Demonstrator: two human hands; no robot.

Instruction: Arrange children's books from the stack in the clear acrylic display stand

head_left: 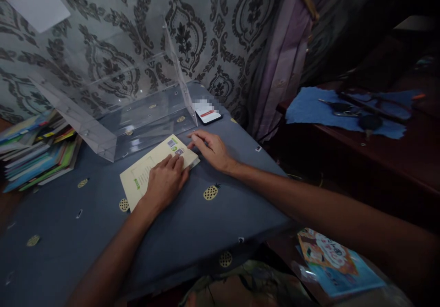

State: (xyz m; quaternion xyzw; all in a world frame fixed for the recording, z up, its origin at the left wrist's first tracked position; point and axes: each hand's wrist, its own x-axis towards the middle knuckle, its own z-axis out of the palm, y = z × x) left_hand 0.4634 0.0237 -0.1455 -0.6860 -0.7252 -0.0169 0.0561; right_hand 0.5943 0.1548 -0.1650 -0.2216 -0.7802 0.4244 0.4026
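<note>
A pale cream book (137, 172) with green print and small printed squares near its far end lies closed and slanted on the cloth-covered table. My left hand (167, 177) rests palm down on its cover, fingers stretched out and slightly bent, the thumb near the edge. Beside the book's far right corner is my right hand (213, 152), its fingers loosely curved towards that corner. Whether those fingertips touch the book I cannot tell; nothing shows in their grasp.
A clear acrylic stand (106, 144) stands behind the book, with a phone (208, 114) to its right. Stacked books (44, 156) sit at the left. On a dark red surface, a blue cloth (309, 110) holds tools. A colourful book (330, 256) lies low at the right.
</note>
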